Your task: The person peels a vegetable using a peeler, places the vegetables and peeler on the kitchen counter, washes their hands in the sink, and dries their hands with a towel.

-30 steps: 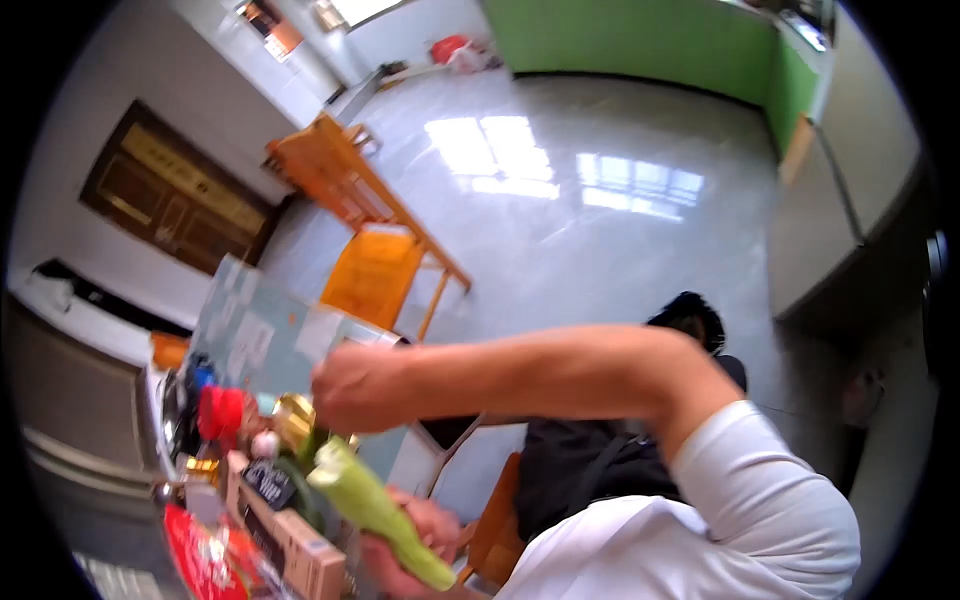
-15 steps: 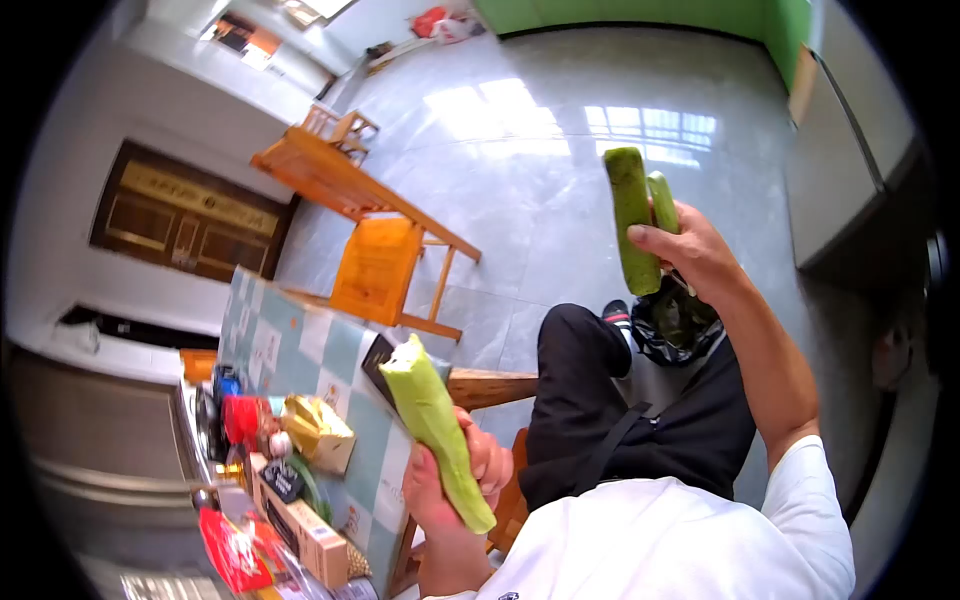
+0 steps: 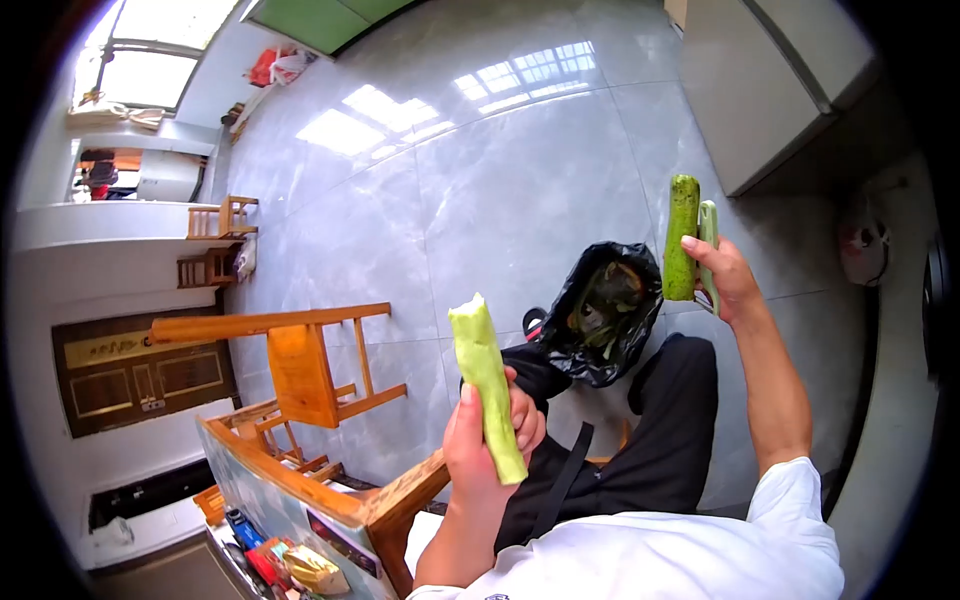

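Observation:
My left hand is wrapped around a peeled luffa, pale green with a rough whitish broken top end; it stands nearly upright above my left thigh. Out to the right, my right hand is closed on a dark green, unpeeled luffa piece and a light green peeler, side by side. The peeler's blade is not clear to see. Between my knees a black plastic bag stands open on the floor, with green peelings inside.
A wooden chair stands ahead to the left. Beside me at lower left is a table with packages on it. A grey cabinet rises at the right. The floor is shiny grey tile.
My view has turned, bringing the bag into fuller sight and leaving less of the table. My left hand has raised the peeled luffa towards the middle; both hands keep their hold.

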The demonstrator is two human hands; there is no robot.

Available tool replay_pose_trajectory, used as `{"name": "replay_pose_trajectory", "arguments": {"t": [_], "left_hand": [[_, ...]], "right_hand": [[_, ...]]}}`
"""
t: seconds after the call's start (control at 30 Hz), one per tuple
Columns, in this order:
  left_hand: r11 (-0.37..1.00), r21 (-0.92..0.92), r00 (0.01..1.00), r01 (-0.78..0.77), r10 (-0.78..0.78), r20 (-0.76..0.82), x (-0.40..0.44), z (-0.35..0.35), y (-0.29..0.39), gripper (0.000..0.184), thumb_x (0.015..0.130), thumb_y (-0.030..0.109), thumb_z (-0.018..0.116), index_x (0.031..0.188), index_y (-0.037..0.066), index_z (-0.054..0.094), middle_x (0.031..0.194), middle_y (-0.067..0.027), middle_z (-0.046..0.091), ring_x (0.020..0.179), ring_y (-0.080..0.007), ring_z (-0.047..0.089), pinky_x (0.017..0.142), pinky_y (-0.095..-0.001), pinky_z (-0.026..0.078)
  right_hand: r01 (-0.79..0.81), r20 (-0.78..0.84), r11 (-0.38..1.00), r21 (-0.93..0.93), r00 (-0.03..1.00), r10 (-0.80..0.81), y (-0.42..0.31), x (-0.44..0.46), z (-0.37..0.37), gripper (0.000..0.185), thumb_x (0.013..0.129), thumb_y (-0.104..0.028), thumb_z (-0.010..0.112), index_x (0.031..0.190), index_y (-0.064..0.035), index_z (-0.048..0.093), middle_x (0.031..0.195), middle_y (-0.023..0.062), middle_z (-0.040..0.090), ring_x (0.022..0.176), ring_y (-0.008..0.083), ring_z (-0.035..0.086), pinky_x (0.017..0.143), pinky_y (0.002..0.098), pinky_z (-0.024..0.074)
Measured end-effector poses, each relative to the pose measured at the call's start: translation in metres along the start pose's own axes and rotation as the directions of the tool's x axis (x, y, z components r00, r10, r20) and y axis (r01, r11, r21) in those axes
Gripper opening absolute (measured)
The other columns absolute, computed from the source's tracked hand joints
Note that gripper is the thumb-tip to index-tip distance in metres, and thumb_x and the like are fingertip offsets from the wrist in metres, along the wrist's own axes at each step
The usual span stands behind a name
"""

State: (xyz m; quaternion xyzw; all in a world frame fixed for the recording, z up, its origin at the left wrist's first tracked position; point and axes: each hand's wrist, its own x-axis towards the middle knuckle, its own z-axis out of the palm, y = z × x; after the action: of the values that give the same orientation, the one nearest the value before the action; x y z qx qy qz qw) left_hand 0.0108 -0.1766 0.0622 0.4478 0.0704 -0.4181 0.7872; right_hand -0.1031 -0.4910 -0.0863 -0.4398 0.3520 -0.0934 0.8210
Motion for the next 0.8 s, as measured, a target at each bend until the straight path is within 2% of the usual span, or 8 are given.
{"name": "replay_pose_trajectory", "arguments": {"t": [0.1,0.2,0.33,0.4,0.47,0.53,0.67,0.8], "left_hand": [[0.997,-0.037,0.998,0.064,-0.065,-0.023,0.042,0.04,0.011,0.045,0.108,0.041,0.039,0.122,0.001,0.051,0.077,-0.0054,0.047,0.058,-0.0139,0.041,0.054,-0.0284,0.037],[0.995,-0.04,0.996,0.094,-0.093,0.013,0.052,0.087,0.041,0.043,0.108,0.04,0.039,0.122,0.001,0.051,0.077,-0.0064,0.047,0.059,-0.0147,0.042,0.055,-0.0287,0.037],[0.993,0.002,0.993,0.121,-0.121,0.013,0.05,0.158,0.096,0.043,0.108,0.039,0.04,0.122,0.0,0.051,0.077,-0.0071,0.047,0.06,-0.0161,0.044,0.056,-0.0314,0.038],[0.993,0.001,0.992,0.122,-0.122,-0.007,0.053,0.188,0.125,0.043,0.108,0.04,0.04,0.121,0.0,0.051,0.077,-0.0075,0.047,0.06,-0.0162,0.044,0.056,-0.0318,0.038],[0.997,-0.024,0.995,0.073,-0.071,0.068,0.062,0.206,0.15,0.044,0.108,0.039,0.041,0.121,-0.001,0.05,0.077,-0.0077,0.046,0.06,-0.0165,0.044,0.056,-0.0318,0.038],[0.998,0.016,0.997,0.065,-0.066,0.031,0.079,0.214,0.172,0.044,0.108,0.039,0.043,0.121,-0.002,0.049,0.077,-0.0078,0.046,0.06,-0.0167,0.045,0.056,-0.0319,0.038],[0.999,-0.034,1.0,0.025,-0.025,-0.015,0.136,0.21,0.223,0.043,0.108,0.039,0.043,0.119,-0.001,0.05,0.076,-0.0074,0.047,0.06,-0.0166,0.045,0.056,-0.0318,0.038],[0.993,-0.104,0.999,0.049,-0.05,-0.014,0.245,0.199,0.309,0.042,0.108,0.038,0.042,0.118,-0.001,0.05,0.075,-0.0069,0.047,0.059,-0.0166,0.044,0.055,-0.0317,0.039]], "right_hand": [[0.009,-0.109,1.0,-0.004,0.994,-0.01,-0.033,0.008,-0.02,0.036,0.093,-0.033,0.069,0.112,-0.0039,0.06,0.09,0.0045,0.065,0.072,0.0126,0.061,0.058,0.03,0.0478],[-0.017,-0.149,1.0,0.02,0.989,0.02,-0.073,-0.014,-0.017,0.033,0.093,-0.032,0.07,0.109,-0.0042,0.061,0.085,0.003,0.065,0.068,0.0122,0.06,0.055,0.0294,0.0466],[-0.068,-0.052,0.997,0.042,0.996,0.07,-0.152,-0.054,0.007,0.033,0.092,-0.032,0.071,0.108,-0.0043,0.062,0.084,0.003,0.065,0.067,0.0119,0.06,0.055,0.0285,0.0467],[-0.052,-0.038,0.998,-0.023,0.998,0.051,-0.2,-0.065,0.024,0.032,0.092,-0.031,0.072,0.107,-0.0038,0.063,0.086,0.0038,0.066,0.068,0.0117,0.06,0.057,0.0275,0.047],[-0.006,0.021,0.996,-0.086,1.0,0.007,-0.249,-0.063,0.042,0.031,0.092,-0.028,0.071,0.108,-0.0033,0.062,0.085,0.0033,0.064,0.067,0.0104,0.057,0.057,0.0266,0.0457],[0.023,0.049,0.995,-0.097,0.999,-0.018,-0.284,-0.041,0.055,0.03,0.092,-0.026,0.071,0.108,-0.0031,0.061,0.084,0.0028,0.063,0.066,0.0101,0.056,0.057,0.0268,0.045],[0.045,0.048,0.992,-0.12,0.998,-0.039,-0.343,0.033,0.094,0.028,0.091,-0.025,0.072,0.106,-0.0027,0.062,0.084,0.0033,0.063,0.066,0.0107,0.056,0.056,0.0273,0.0451],[0.032,0.041,0.988,-0.151,0.999,-0.026,-0.4,0.136,0.148,0.029,0.091,-0.026,0.072,0.105,-0.0024,0.062,0.084,0.0043,0.063,0.066,0.0124,0.057,0.057,0.0287,0.0464]]}}
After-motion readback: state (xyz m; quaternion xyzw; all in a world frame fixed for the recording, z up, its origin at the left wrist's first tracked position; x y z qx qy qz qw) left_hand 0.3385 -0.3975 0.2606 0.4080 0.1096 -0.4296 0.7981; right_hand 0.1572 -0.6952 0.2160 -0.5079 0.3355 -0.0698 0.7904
